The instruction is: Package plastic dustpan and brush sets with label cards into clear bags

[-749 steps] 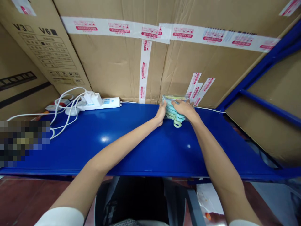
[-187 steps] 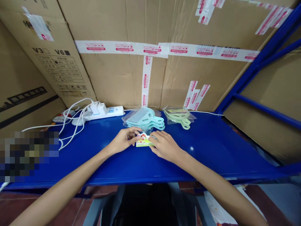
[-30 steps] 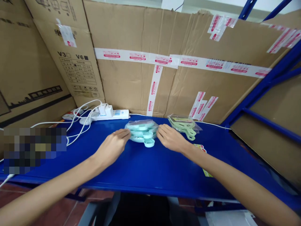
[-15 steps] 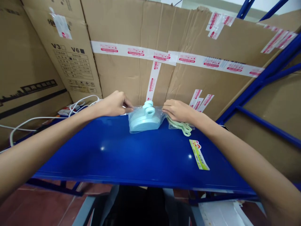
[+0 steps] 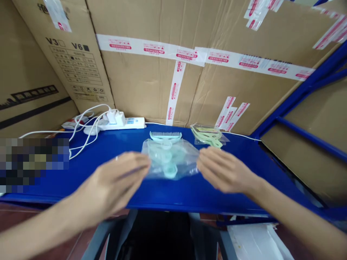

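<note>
Between my hands lies a clear plastic bag [image 5: 185, 159] with pale blue plastic in it, including a ring-shaped handle end [image 5: 170, 170] towards me. A pale blue comb [image 5: 165, 137] shows at the bag's far edge, teeth pointing away; I cannot tell whether it is inside. My left hand [image 5: 116, 180], blurred, has its fingers together at the bag's left edge. On the right edge, the fingers of my right hand [image 5: 225, 169] are closed, also blurred. Beyond that hand lies a pale green handled set in clear wrapping [image 5: 207, 136].
A white power strip [image 5: 135, 123] with plugs and looping cables [image 5: 92, 124] sits at the back left of the blue table [image 5: 162, 196]. Cardboard walls [image 5: 141, 86] stand behind and left. A blue metal frame [image 5: 295, 95] rises on the right. Below is a white bag [image 5: 255, 240].
Both hands and the bag have come nearer my body. The ring end now faces me, and the comb's teeth show at the far side. The yellow-green card is no longer visible.
</note>
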`<state>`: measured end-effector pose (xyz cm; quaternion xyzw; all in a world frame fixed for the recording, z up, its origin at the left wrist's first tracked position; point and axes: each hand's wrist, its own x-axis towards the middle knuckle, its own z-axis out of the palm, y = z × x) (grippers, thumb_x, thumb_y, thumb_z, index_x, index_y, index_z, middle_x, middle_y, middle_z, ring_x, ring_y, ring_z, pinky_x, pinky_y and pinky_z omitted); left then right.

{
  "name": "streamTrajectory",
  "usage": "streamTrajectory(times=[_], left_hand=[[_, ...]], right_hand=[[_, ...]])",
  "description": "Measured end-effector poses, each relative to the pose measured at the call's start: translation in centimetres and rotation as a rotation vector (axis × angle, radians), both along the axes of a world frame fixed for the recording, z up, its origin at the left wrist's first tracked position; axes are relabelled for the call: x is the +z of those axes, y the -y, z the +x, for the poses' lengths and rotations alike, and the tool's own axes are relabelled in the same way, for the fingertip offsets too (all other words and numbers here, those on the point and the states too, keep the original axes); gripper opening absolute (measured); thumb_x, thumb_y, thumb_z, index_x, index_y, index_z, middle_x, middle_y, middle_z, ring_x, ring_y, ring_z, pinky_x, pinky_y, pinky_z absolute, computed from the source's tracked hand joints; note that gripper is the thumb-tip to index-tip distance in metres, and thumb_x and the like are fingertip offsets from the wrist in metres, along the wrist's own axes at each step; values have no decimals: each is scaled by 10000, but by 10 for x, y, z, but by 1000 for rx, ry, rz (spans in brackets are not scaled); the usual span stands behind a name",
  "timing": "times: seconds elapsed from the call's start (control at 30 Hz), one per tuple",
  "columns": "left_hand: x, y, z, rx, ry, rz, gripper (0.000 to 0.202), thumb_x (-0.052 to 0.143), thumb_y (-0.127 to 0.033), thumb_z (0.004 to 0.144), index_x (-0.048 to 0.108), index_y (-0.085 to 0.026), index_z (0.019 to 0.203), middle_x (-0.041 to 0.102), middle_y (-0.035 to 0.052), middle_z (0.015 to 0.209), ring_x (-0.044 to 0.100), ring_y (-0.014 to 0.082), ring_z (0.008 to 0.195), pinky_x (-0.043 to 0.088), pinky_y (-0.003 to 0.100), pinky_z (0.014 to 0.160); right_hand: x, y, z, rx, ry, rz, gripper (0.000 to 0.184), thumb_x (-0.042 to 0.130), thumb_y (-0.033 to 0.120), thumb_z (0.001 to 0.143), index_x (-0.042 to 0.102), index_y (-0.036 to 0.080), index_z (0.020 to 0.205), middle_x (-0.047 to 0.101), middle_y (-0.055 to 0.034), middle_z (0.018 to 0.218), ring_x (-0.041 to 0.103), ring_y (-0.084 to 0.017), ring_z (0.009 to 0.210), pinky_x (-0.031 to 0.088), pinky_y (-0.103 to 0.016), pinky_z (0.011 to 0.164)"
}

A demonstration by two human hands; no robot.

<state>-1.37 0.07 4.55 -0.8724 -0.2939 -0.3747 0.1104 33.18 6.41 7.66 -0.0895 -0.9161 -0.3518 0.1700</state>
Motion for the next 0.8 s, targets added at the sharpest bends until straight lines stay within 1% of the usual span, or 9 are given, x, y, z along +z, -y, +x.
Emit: streamTrajectory(times=[0.07,0.13,0.2,0.27,0.4,0.53,0.6,0.7,0.8], left_hand=[[-46,33,1,44,-50,43,378,579,-51,994,698,-138,1342,764,119,1297,692,267,1299,648,424,1050],[-79,57,3,53,-109,98,438,614,-12,940,671,-71,1370,721,184,1378,635,357,1381,657,504,1038],[-99,71,4,32,-142,122,433,631,7,898,687,-31,1326,687,227,1420,594,428,1414,657,560,1029],[-108,76,7,27,-153,121,434,637,6,882,698,-34,1310,664,236,1447,594,446,1408,662,567,1015],[-114,70,17,121,10,123,534,687,-11,888,673,-178,1394,652,182,1444,638,388,1361,682,497,945],[-105,55,33,246,-35,130,677,683,29,887,562,-162,1525,566,251,1536,537,454,1455,593,600,1040],[-97,48,40,268,-70,147,600,603,34,934,554,-86,1520,607,265,1502,550,445,1445,560,591,1060],[-87,35,47,226,-78,203,431,476,4,1013,634,-33,1412,737,213,1334,670,367,1298,557,491,1011],[-83,8,53,223,-101,233,371,429,-34,1047,693,-51,1307,779,176,1252,723,313,1177,560,431,944]], right_hand=[[-30,31,4,8,30,62,270,510,144,1003,777,168,1028,804,-131,1049,733,-282,1088,599,-436,1004],[-53,52,7,-18,45,73,287,508,142,980,786,171,1045,816,-132,1044,745,-287,1083,619,-438,974],[-67,65,10,-43,60,74,296,510,161,970,793,177,1056,824,-130,1043,754,-294,1071,640,-440,928],[-75,73,13,-56,80,90,297,517,190,965,800,171,1053,825,-139,1072,760,-304,1072,655,-431,895],[-87,79,14,-74,41,89,213,577,212,946,779,230,1009,811,-99,1029,763,-313,1085,668,-431,877],[-98,75,0,-52,-267,-73,207,660,107,867,650,286,970,695,-40,886,719,-340,1215,649,-480,912],[-96,71,-9,-80,-390,-126,291,684,75,864,617,275,1065,709,-82,1062,641,-371,1350,630,-525,946],[-89,58,-19,-172,-322,-124,398,693,92,923,622,216,1294,687,-188,1379,580,-403,1423,598,-578,1003],[-90,30,-24,-250,-236,-119,351,610,72,978,698,134,1312,739,-185,1358,687,-330,1295,600,-491,1014]])
